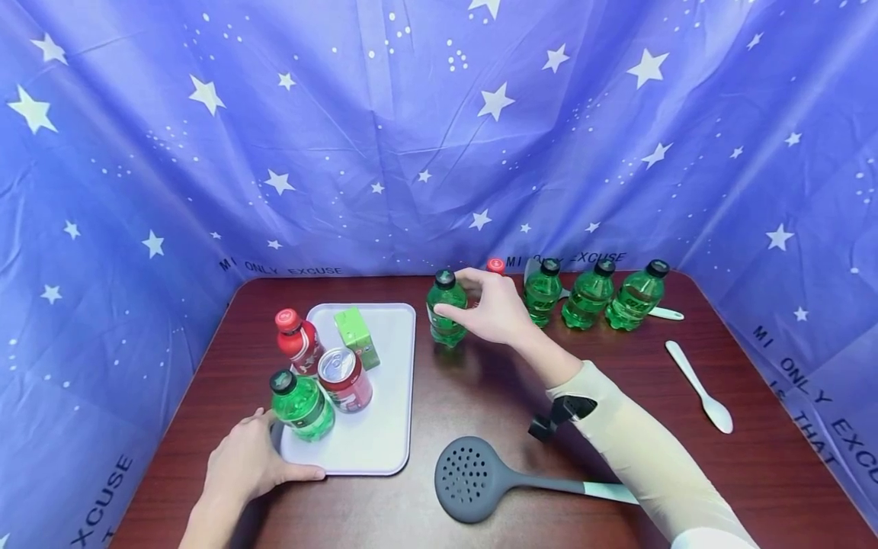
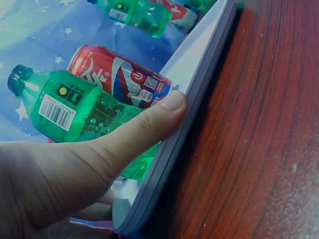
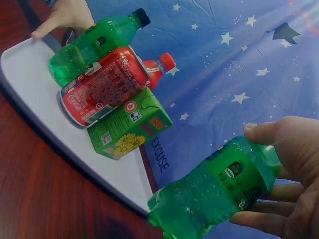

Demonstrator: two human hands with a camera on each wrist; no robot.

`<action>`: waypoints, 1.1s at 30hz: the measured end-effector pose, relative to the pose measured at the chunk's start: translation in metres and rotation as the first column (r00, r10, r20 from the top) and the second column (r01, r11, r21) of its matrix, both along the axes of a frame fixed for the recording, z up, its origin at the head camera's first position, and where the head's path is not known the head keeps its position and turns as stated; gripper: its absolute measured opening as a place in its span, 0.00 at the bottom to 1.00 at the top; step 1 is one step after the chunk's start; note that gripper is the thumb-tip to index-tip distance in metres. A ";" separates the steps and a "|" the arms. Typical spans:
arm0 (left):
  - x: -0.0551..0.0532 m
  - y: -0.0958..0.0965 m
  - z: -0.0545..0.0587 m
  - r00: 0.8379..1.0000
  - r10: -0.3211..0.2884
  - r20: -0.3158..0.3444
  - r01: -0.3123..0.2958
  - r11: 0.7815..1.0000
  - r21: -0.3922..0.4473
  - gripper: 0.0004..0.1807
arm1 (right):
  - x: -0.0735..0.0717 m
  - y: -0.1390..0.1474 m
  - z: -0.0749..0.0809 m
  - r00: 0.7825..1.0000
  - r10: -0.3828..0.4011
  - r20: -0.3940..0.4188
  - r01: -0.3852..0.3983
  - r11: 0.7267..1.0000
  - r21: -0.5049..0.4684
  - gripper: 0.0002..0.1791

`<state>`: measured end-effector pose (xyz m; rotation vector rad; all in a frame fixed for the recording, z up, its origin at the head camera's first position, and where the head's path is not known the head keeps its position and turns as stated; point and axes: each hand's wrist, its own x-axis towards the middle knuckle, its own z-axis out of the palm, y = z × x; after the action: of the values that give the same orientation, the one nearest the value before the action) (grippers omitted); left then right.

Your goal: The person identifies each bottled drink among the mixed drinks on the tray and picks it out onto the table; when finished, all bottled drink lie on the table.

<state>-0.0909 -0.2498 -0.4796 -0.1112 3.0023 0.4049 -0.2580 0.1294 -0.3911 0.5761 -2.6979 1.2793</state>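
Right hand (image 1: 483,309): your fingers grasp the bottle (image 3: 199,196); hold it upright, without strong squeezing.
Bottle: right of the tray (image 1: 384,438), apart from it.
Left hand (image 1: 243,457): grips the tray corner; steady it, so the can (image 1: 350,385) does not tip.

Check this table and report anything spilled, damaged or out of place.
I see no spill or damage. The perforated skimmer and pale spoon lie loose on the table, slightly odd alongside the green bottles. The tray also looks unevenly loaded, with its right side bare in the head view.
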 end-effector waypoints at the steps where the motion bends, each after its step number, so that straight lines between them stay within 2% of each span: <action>1: 0.000 0.000 -0.001 1.000 -0.001 -0.004 0.001 1.000 0.001 0.77 | 0.001 0.003 -0.001 1.000 -0.005 0.007 0.005 1.000 0.004 0.27; 11: 0.000 0.003 -0.002 1.000 0.014 0.000 -0.014 1.000 0.009 0.76 | 0.019 0.032 -0.003 1.000 -0.007 0.021 0.006 0.999 0.033 0.26; 19: 0.001 0.002 -0.002 1.000 0.018 0.004 -0.018 1.000 0.008 0.78 | 0.033 0.051 -0.004 0.997 0.006 0.071 -0.006 1.000 -0.005 0.25; 33: 0.004 0.001 -0.002 1.000 0.029 0.008 -0.029 1.000 0.007 0.77 | 0.035 0.082 -0.008 0.996 -0.080 0.025 0.078 0.994 0.075 0.25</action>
<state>-0.0874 -0.2488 -0.4811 -0.1549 2.9946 0.4167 -0.2228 0.2117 -0.3993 0.4566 -2.7709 1.1811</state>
